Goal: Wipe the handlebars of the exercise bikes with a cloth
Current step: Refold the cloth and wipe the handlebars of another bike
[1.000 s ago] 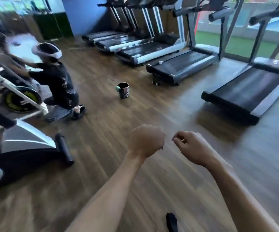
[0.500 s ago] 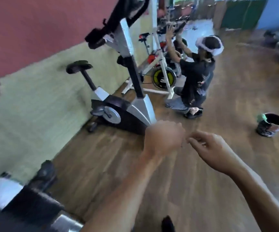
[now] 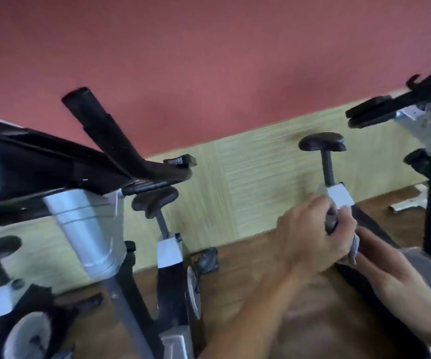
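The left hand [image 3: 310, 234] is curling its fingers around a dark, blurred item; whether this is the cloth cannot be told. The right hand [image 3: 387, 265] is lying just beside it with fingers extended and close together, touching the left hand near a small grey strip. Both hands are sitting in front of an exercise bike's seat post [image 3: 328, 168]. The nearest black handlebar [image 3: 110, 136] is standing well apart, at upper left. The wooden floor [image 3: 248, 268] is lying below.
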Demonstrator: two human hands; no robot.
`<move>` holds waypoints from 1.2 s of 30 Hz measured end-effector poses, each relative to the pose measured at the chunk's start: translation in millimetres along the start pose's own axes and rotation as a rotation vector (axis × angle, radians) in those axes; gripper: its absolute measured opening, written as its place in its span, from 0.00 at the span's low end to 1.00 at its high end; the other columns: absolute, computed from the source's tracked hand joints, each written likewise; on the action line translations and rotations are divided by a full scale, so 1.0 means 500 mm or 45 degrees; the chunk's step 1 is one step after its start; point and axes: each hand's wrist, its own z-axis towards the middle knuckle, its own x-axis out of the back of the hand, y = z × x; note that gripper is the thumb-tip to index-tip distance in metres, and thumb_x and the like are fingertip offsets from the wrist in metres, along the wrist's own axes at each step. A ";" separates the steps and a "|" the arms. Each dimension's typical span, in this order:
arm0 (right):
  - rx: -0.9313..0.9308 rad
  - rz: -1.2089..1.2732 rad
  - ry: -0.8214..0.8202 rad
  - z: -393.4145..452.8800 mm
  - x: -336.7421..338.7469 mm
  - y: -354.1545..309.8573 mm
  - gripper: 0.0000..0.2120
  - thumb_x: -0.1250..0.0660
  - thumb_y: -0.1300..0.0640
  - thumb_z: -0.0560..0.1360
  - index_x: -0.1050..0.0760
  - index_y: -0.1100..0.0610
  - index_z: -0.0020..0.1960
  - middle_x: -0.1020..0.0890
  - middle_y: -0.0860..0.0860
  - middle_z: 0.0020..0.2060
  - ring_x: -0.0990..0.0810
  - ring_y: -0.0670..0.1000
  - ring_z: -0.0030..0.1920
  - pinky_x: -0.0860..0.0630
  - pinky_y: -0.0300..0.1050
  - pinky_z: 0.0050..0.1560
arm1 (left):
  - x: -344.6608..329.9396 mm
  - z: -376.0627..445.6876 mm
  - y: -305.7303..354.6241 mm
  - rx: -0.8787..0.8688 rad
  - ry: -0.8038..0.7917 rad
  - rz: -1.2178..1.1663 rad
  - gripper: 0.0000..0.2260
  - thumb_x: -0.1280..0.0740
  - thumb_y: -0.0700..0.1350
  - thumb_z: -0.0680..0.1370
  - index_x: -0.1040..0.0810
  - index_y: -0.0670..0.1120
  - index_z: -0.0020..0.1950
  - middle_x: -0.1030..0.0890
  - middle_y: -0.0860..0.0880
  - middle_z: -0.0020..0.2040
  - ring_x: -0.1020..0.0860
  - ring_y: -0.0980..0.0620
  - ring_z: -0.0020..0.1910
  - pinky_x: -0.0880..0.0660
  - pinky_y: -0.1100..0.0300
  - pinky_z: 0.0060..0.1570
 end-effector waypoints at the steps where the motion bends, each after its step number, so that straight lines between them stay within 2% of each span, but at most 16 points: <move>1: 0.033 0.044 -0.072 0.045 0.002 0.004 0.11 0.32 0.53 0.76 0.18 0.55 0.57 0.13 0.51 0.52 0.16 0.50 0.55 0.19 0.44 0.55 | 0.007 0.019 -0.008 0.042 0.022 -0.002 0.13 0.38 0.52 0.79 0.26 0.45 0.40 0.25 0.52 0.40 0.26 0.51 0.37 0.27 0.52 0.37; 3: 0.049 0.090 -0.209 0.128 -0.004 0.018 0.07 0.26 0.54 0.75 0.19 0.57 0.48 0.13 0.50 0.43 0.17 0.45 0.46 0.22 0.33 0.44 | 0.021 0.048 -0.022 0.113 0.094 0.028 0.10 0.35 0.50 0.78 0.25 0.44 0.44 0.26 0.51 0.44 0.25 0.52 0.40 0.26 0.51 0.41; 4: 0.086 0.015 -0.262 0.168 -0.005 0.028 0.03 0.26 0.61 0.76 0.20 0.57 0.45 0.14 0.52 0.40 0.18 0.45 0.43 0.25 0.30 0.41 | 0.028 0.061 -0.029 0.146 0.140 0.050 0.09 0.34 0.50 0.78 0.24 0.44 0.45 0.26 0.51 0.46 0.25 0.52 0.41 0.25 0.51 0.42; 6: 0.170 -0.140 -0.341 0.241 -0.013 0.024 0.11 0.31 0.72 0.76 0.20 0.56 0.44 0.16 0.54 0.38 0.20 0.44 0.38 0.28 0.29 0.36 | 0.049 0.081 -0.037 0.252 0.227 0.097 0.07 0.31 0.49 0.78 0.24 0.45 0.49 0.26 0.52 0.49 0.25 0.54 0.43 0.25 0.52 0.45; 8: 0.268 -0.159 -0.483 0.307 -0.027 -0.004 0.16 0.31 0.72 0.75 0.18 0.52 0.42 0.16 0.49 0.35 0.21 0.39 0.35 0.27 0.28 0.36 | 0.082 0.087 -0.040 0.410 0.227 0.147 0.10 0.31 0.52 0.78 0.24 0.47 0.51 0.25 0.52 0.48 0.24 0.53 0.47 0.24 0.53 0.50; 11: 0.433 -0.229 -0.791 0.400 -0.068 -0.062 0.15 0.24 0.60 0.73 0.20 0.44 0.32 0.20 0.44 0.27 0.23 0.40 0.30 0.30 0.28 0.33 | 0.162 0.077 -0.038 0.691 0.113 0.206 0.13 0.31 0.52 0.77 0.23 0.43 0.53 0.21 0.45 0.47 0.21 0.46 0.47 0.23 0.48 0.49; 13: 0.514 -0.239 -0.952 0.454 -0.101 -0.107 0.14 0.26 0.46 0.70 0.22 0.47 0.28 0.28 0.44 0.22 0.32 0.43 0.24 0.37 0.33 0.28 | 0.214 0.070 -0.037 0.837 0.054 0.246 0.08 0.31 0.46 0.77 0.21 0.43 0.53 0.18 0.44 0.47 0.20 0.45 0.46 0.23 0.52 0.47; 16: 0.655 -0.246 -1.123 0.515 -0.167 -0.158 0.19 0.29 0.39 0.70 0.22 0.49 0.27 0.35 0.45 0.22 0.38 0.47 0.25 0.43 0.40 0.27 | 0.260 0.071 -0.027 0.916 0.184 0.187 0.03 0.30 0.46 0.77 0.18 0.50 0.51 0.16 0.51 0.45 0.19 0.53 0.45 0.23 0.58 0.50; 18: 0.723 -0.202 -1.224 0.537 -0.213 -0.185 0.21 0.29 0.39 0.70 0.24 0.50 0.25 0.36 0.47 0.23 0.39 0.47 0.26 0.43 0.40 0.27 | 0.269 0.081 -0.023 0.982 0.336 0.106 0.12 0.26 0.51 0.76 0.18 0.48 0.56 0.14 0.51 0.51 0.16 0.51 0.53 0.21 0.51 0.60; 20: 0.746 -0.144 -1.363 0.555 -0.253 -0.206 0.23 0.29 0.36 0.69 0.21 0.55 0.29 0.33 0.50 0.24 0.37 0.49 0.27 0.39 0.41 0.28 | 0.270 0.091 -0.020 1.006 0.467 0.192 0.17 0.22 0.53 0.72 0.18 0.49 0.57 0.14 0.52 0.52 0.16 0.52 0.53 0.21 0.48 0.60; 22: 0.738 -0.062 -1.484 0.576 -0.286 -0.227 0.24 0.29 0.35 0.68 0.20 0.56 0.32 0.30 0.52 0.24 0.35 0.50 0.27 0.37 0.42 0.29 | 0.277 0.103 -0.022 0.994 0.591 0.355 0.14 0.21 0.50 0.72 0.17 0.48 0.54 0.13 0.53 0.49 0.15 0.55 0.49 0.20 0.51 0.57; 25: 0.786 0.096 -1.593 0.607 -0.326 -0.251 0.26 0.28 0.34 0.65 0.17 0.58 0.38 0.23 0.65 0.33 0.30 0.51 0.35 0.33 0.45 0.39 | 0.285 0.118 -0.019 0.964 0.711 0.340 0.09 0.24 0.43 0.76 0.16 0.43 0.55 0.13 0.49 0.49 0.15 0.51 0.49 0.19 0.54 0.55; 27: 0.794 0.215 -1.615 0.616 -0.344 -0.255 0.27 0.29 0.34 0.64 0.16 0.59 0.42 0.19 0.59 0.34 0.26 0.48 0.37 0.30 0.40 0.40 | 0.288 0.122 -0.016 0.956 0.793 0.215 0.08 0.27 0.43 0.78 0.17 0.41 0.56 0.13 0.47 0.51 0.16 0.49 0.50 0.20 0.52 0.55; 30: 0.728 0.350 -1.741 0.638 -0.357 -0.233 0.22 0.29 0.34 0.66 0.16 0.51 0.47 0.16 0.44 0.39 0.21 0.40 0.40 0.26 0.30 0.45 | 0.279 0.129 -0.025 0.943 1.083 0.149 0.11 0.29 0.47 0.78 0.18 0.40 0.51 0.17 0.40 0.46 0.21 0.45 0.46 0.26 0.46 0.50; 32: 0.659 0.372 -1.939 0.651 -0.354 -0.200 0.20 0.26 0.39 0.69 0.17 0.48 0.56 0.14 0.45 0.49 0.17 0.42 0.50 0.22 0.34 0.54 | 0.268 0.129 -0.023 0.938 1.264 0.135 0.12 0.30 0.47 0.77 0.19 0.38 0.50 0.18 0.40 0.45 0.21 0.44 0.45 0.26 0.47 0.49; 36: 0.672 0.318 -2.185 0.639 -0.341 -0.132 0.19 0.26 0.52 0.70 0.20 0.49 0.61 0.13 0.43 0.52 0.15 0.43 0.55 0.19 0.39 0.56 | 0.245 0.109 0.015 0.995 1.351 0.159 0.16 0.30 0.44 0.78 0.22 0.34 0.60 0.17 0.35 0.54 0.19 0.43 0.51 0.24 0.45 0.56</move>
